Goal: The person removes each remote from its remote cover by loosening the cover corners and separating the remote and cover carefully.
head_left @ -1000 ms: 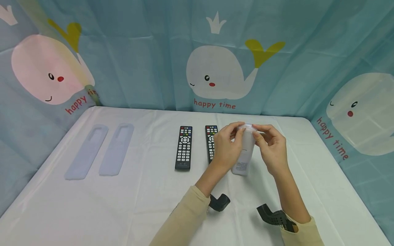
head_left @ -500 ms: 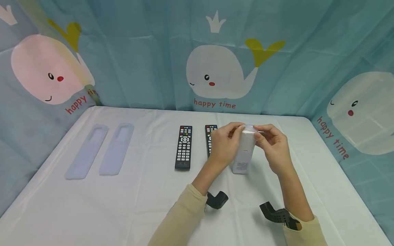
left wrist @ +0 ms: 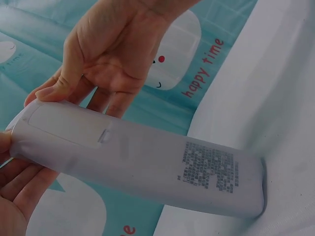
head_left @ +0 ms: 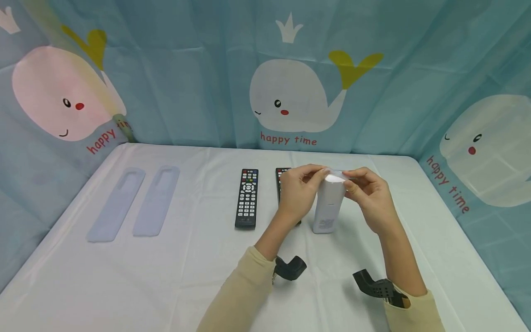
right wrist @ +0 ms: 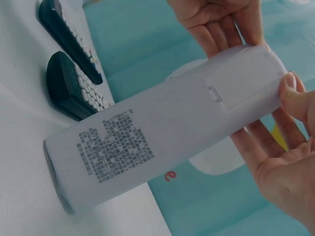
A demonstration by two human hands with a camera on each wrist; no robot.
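A white remote control (head_left: 329,205) in a clear, close-fitting sleeve stands nearly upright, its lower end on the white table. Its back, with a battery cover and printed label (left wrist: 209,167), faces me. My left hand (head_left: 296,193) pinches the upper left corner of the sleeved remote. At the opposite corner, my right hand (head_left: 371,198) pinches the sleeve's top edge between thumb and fingers. A loose flap of clear film (head_left: 337,174) shows between the fingertips. Both thumbs show in the right wrist view, against the remote's top end.
A black remote (head_left: 246,198) lies left of my hands. Another black remote (head_left: 282,171) is partly hidden behind my left hand. Two flat translucent sleeves (head_left: 118,205) (head_left: 157,203) lie at the table's left. A blue curtain (head_left: 199,92) hangs behind the white tabletop (head_left: 103,286).
The hands have spread slightly apart at the top of the sleeved remote, the left hand shifting left and the right hand right. The remote's upper end has dropped a little.
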